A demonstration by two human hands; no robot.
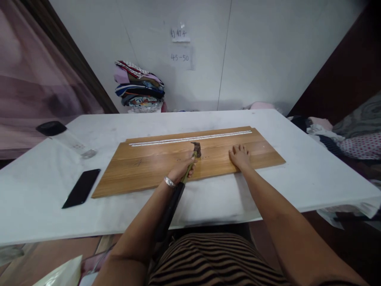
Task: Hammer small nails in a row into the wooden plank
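My left hand point(181, 170) is wrapped round the neck of a claw hammer point(175, 198), close under its metal head. The hammer head is over the middle of a wooden board point(157, 169), and the black grip points back toward my body. Just right of the head, a short row of small dark dots marks the board. My right hand point(239, 156) lies on the right part of the board with its fingers spread, holding nothing. Dark nails or marks lie on the board's left part, too small to tell which.
The board lies on a white-covered table point(217, 202). A black phone point(81, 188) is left of it, with a clear bottle with a black cap point(70, 139) behind. Folded clothes point(141, 85) are stacked by the wall at the back; more fabric point(363, 145) is at the right.
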